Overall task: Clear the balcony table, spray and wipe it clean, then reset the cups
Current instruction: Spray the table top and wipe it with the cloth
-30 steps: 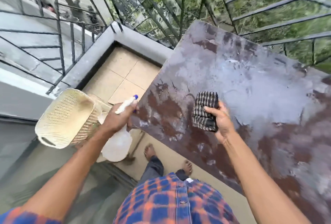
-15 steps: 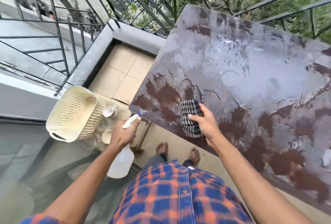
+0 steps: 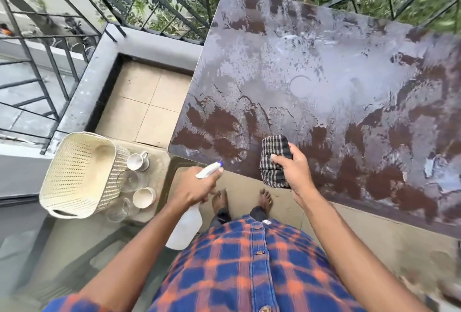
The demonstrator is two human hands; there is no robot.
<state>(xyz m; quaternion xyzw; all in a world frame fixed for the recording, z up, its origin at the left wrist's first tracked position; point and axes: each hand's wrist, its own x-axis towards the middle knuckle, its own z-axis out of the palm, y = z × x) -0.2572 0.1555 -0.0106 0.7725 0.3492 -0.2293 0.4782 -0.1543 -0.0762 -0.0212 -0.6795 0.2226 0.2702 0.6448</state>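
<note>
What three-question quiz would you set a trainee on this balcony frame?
1. True or false: the left hand grips the spray bottle.
2. Where do the cups stand? A: beside the basket, off the table. B: inside the basket. C: on the table.
3. Fill in: the right hand grips a checked ___ at the table's near edge.

Key: 1 true; 2 A; 3 cloth.
</note>
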